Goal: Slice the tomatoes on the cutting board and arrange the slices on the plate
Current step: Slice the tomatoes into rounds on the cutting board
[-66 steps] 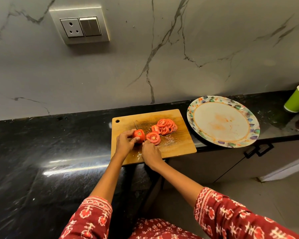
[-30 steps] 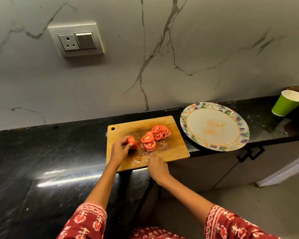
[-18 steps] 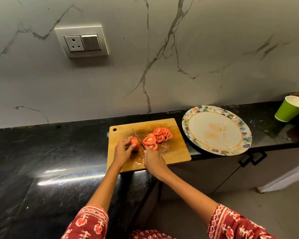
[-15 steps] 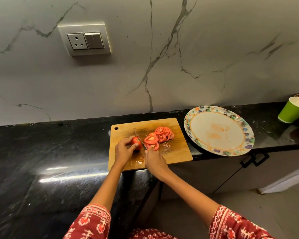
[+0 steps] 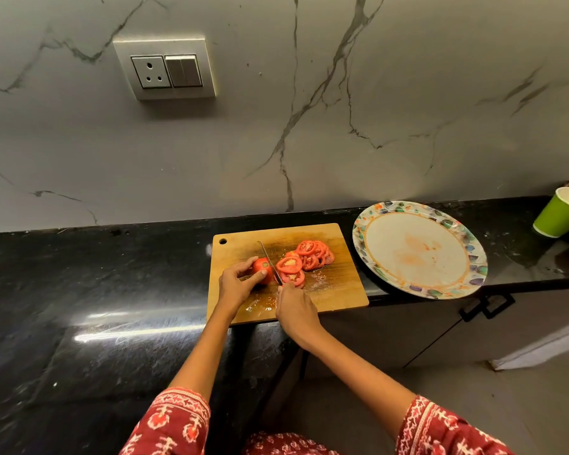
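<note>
A wooden cutting board [image 5: 339, 290] lies on the black counter. My left hand [image 5: 235, 284] pinches the remaining tomato end [image 5: 262, 267] against the board. My right hand [image 5: 294, 308] grips a knife [image 5: 269, 260], its blade standing against the cut face of the tomato. Several red tomato slices [image 5: 307, 257] lie overlapping on the board just right of the blade. The round plate [image 5: 473, 257] with a coloured rim sits to the right of the board, holding only faint orange smears.
A green paper cup [image 5: 559, 213] stands at the far right of the counter [image 5: 79, 290]. The marble wall carries a socket and switch panel [image 5: 165, 70]. The plate overhangs the counter edge above a cabinet handle [image 5: 486, 307].
The knife lifted away, then came back beside the tomato end. The tomato piece has grown shorter and the slice pile next to the blade has gained slices.
</note>
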`<state>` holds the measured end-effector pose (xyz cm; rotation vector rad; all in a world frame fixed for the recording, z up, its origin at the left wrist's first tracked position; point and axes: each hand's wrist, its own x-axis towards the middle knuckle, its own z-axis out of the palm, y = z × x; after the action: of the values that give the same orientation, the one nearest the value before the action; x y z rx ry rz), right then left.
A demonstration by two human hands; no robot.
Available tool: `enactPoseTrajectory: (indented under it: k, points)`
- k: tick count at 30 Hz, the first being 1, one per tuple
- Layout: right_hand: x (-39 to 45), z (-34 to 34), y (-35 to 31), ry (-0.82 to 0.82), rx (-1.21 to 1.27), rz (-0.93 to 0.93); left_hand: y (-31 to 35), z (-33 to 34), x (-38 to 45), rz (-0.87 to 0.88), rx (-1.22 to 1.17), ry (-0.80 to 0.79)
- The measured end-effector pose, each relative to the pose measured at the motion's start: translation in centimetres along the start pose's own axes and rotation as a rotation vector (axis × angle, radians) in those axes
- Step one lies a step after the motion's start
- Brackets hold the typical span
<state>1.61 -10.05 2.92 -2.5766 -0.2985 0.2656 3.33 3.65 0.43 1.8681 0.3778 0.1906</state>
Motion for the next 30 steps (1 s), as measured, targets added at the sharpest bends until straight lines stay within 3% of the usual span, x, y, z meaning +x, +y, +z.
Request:
enactPoseTrajectory:
  k: [18,30]
  points:
    - [0.1,1.1,-1.1,0.019,-0.174,-0.039,-0.3,0.2,0.1,-0.009,0.011,0.074]
    - [1.0,-0.1,-0.4,-0.028,-0.09,-0.041,-0.3,-0.3,0.7,0.086,0.07,-0.058]
